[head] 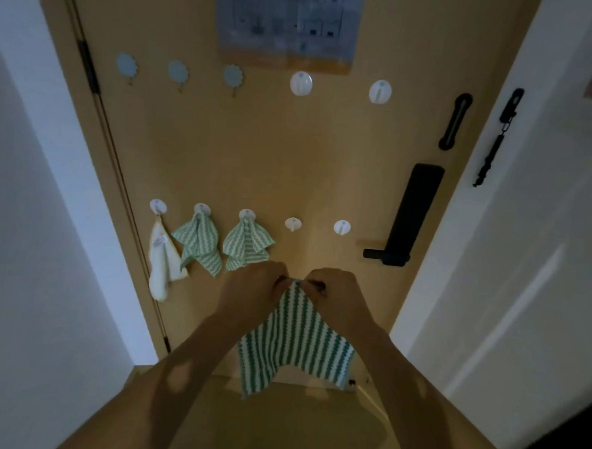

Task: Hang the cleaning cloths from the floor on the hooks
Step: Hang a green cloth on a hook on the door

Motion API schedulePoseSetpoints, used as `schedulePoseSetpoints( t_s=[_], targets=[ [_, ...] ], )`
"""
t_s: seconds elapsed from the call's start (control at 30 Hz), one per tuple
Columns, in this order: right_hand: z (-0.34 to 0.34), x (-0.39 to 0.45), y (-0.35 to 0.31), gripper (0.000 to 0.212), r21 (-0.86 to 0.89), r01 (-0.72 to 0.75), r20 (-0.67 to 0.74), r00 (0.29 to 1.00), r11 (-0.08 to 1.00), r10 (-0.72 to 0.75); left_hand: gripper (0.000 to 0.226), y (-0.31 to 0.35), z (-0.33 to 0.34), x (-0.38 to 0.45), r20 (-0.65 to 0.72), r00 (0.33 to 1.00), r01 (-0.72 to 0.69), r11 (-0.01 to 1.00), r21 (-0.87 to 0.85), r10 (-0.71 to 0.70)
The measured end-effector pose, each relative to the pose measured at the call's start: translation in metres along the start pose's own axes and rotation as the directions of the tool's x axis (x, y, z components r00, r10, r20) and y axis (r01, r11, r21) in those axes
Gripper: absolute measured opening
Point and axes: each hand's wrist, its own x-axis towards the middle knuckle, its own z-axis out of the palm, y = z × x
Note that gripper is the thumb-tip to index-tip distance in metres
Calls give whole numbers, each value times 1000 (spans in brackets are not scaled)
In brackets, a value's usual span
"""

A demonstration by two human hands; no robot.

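On the tan, smooth wooden door (223,152), the lower row of round white plastic hooks ran left to right. The leftmost hook (158,206) carried a cream, plush-looking cloth (162,265) that hung in a soft cone. The next two hooks each held a green-and-white wavy-striped cloth, the first (197,243) just beside the second (247,244), both bunched at the top and fanned out below. Right of them, two hooks stood bare: the nearer one (293,224) and the far-right one (341,226).

Below that bare pair, the left hand (257,284) and the right hand (334,290) were close together, each pinching the top edge of a third green-and-white striped microfibre cloth (295,344), which draped limply between the forearms. It looked light, soft and floppy, not slippery, and unlikely to be harmed by rough handling. A gathered corner or top edge seemed the sensible place to grip, so a small fold could be slipped over a hook.

At far right, a black metal lever handle (404,230) was mounted on the door.
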Motion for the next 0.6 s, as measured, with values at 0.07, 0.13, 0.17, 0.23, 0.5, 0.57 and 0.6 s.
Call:
schedulePoseSetpoints(
  t_s=[0.07, 0.13, 0.17, 0.23, 0.5, 0.57, 0.6],
  targets=[
    [5, 16, 15, 29, 31, -19, -2, 1000, 999, 19, 22, -8, 13, 16, -1, 1000, 8, 1000, -2, -8],
    [12, 31, 29, 30, 52, -33, -1, 999, 998, 33, 23, -17, 26, 31, -7, 1000, 13, 1000, 5, -13],
    [15, 39, 36, 30, 65, -38, -2, 999, 997, 39, 23, -23, 33, 40, -4, 1000, 20, 1000, 0, -20],
    [23, 55, 50, 31, 74, -55, 9, 998, 996, 54, 22, -37, 47, 57, 6, 999, 34, 999, -27, -34],
    [59, 137, 106, 32, 12, -179, 90, 980, 984, 177, 21, -103, 105, 139, 70, 997, 41, 998, -57, -37],
    [70, 155, 115, 39, -18, -241, 97, 965, 970, 242, 22, -119, 116, 157, 83, 996, 44, 998, -50, -40],
    [76, 162, 120, 43, -33, -276, 101, 955, 960, 278, 23, -125, 122, 166, 88, 995, 48, 998, -39, -44]
  ],
)
